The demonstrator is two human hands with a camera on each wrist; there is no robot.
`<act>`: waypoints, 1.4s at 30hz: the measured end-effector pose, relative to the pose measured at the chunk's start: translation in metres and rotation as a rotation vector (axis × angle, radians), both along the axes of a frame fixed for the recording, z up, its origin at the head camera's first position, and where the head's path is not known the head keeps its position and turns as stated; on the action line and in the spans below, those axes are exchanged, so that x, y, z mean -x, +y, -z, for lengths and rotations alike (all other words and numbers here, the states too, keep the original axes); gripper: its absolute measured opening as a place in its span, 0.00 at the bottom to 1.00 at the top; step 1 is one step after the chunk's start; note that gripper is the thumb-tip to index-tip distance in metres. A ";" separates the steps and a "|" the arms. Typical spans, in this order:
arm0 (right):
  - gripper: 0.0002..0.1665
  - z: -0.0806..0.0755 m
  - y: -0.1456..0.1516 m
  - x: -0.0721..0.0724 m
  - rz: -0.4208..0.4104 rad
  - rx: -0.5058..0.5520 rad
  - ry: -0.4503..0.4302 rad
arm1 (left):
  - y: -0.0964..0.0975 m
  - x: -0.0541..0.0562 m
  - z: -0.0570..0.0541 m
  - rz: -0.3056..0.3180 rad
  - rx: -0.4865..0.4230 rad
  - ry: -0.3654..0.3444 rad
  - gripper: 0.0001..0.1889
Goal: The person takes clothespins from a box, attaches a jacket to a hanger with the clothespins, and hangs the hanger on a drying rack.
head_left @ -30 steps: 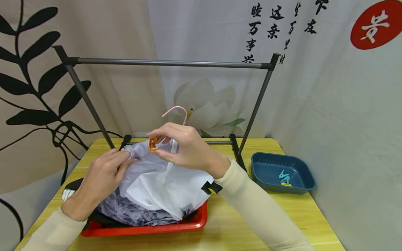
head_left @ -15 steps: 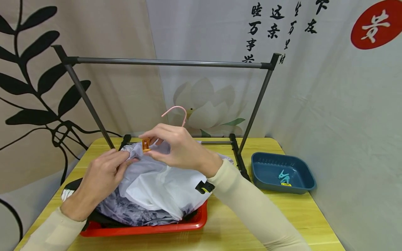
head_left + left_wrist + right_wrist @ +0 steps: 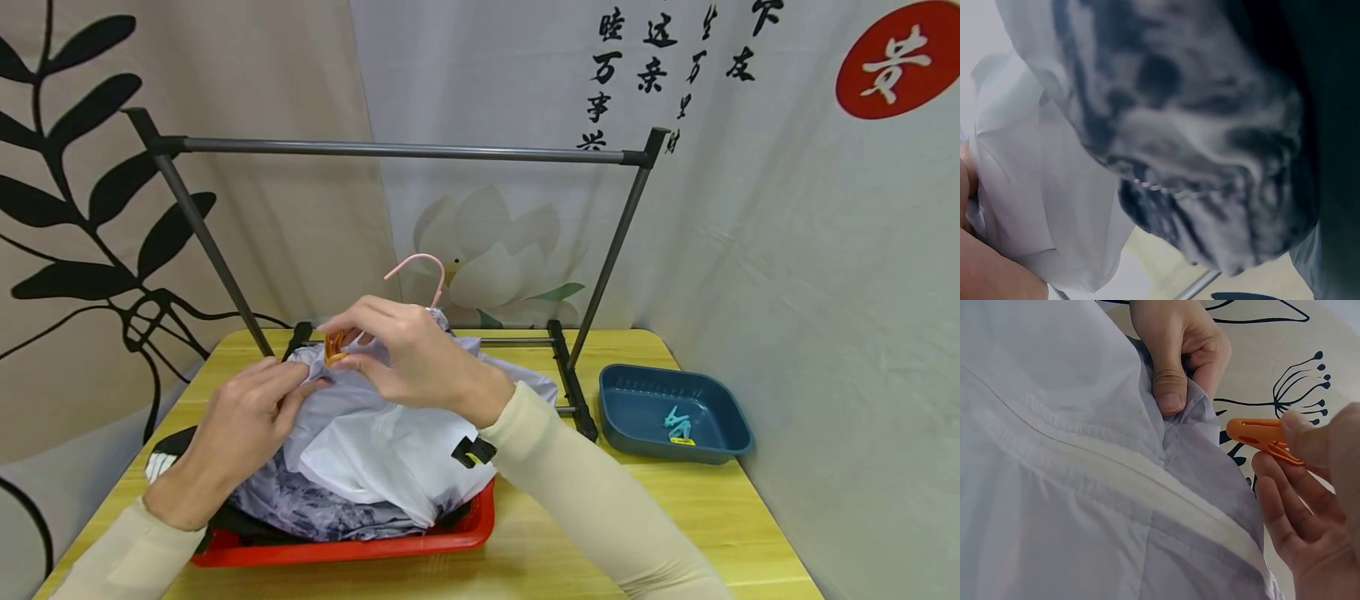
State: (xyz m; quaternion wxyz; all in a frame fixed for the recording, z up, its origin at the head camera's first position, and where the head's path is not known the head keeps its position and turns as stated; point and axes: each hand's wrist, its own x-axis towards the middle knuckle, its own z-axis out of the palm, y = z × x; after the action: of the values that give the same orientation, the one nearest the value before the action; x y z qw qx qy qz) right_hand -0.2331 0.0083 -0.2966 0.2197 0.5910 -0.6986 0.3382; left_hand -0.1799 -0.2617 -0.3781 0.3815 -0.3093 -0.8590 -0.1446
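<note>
A white and pale lilac zip jacket (image 3: 367,433) with a dark mottled lower part lies heaped before me, a pink hanger (image 3: 431,265) hook standing up behind it. My left hand (image 3: 251,421) pinches a gathered fold at its upper left edge, thumb on top in the right wrist view. An orange clothespin (image 3: 1260,434) is pinched between thumb and fingers of my right hand (image 3: 420,354), its tip close to that fold. The left wrist view shows mostly the mottled cuff (image 3: 1210,206) and pale cloth, with skin at the left edge.
Beneath the jacket is a red basket (image 3: 360,547) with darker clothes. A grey metal rack (image 3: 397,150) stands behind on the wooden table (image 3: 675,517). To the right, a blue basin (image 3: 675,375) holds turquoise clothespins (image 3: 678,423) and a yellow piece.
My right hand has moved left with the orange clothespin, nearer the left hand. The left hand keeps its pinch on the jacket and has hardly moved.
</note>
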 end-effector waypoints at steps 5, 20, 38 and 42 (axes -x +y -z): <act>0.11 0.001 -0.003 -0.001 0.014 0.017 0.011 | 0.001 0.000 0.000 0.003 -0.001 -0.008 0.13; 0.08 -0.001 -0.018 -0.007 0.155 -0.114 0.159 | 0.002 -0.001 -0.002 -0.015 -0.010 -0.014 0.15; 0.17 -0.010 -0.032 -0.016 0.435 -0.483 0.181 | 0.003 -0.001 0.001 -0.014 0.030 0.037 0.11; 0.22 -0.007 -0.032 -0.016 0.440 -0.493 0.195 | 0.004 -0.001 0.002 -0.007 0.012 0.033 0.12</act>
State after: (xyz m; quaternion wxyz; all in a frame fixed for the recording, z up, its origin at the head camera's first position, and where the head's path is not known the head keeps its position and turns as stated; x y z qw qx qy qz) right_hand -0.2174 -0.0233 -0.2900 0.2037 0.4910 -0.8458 0.0455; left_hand -0.1791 -0.2581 -0.3801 0.3944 -0.3109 -0.8544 -0.1332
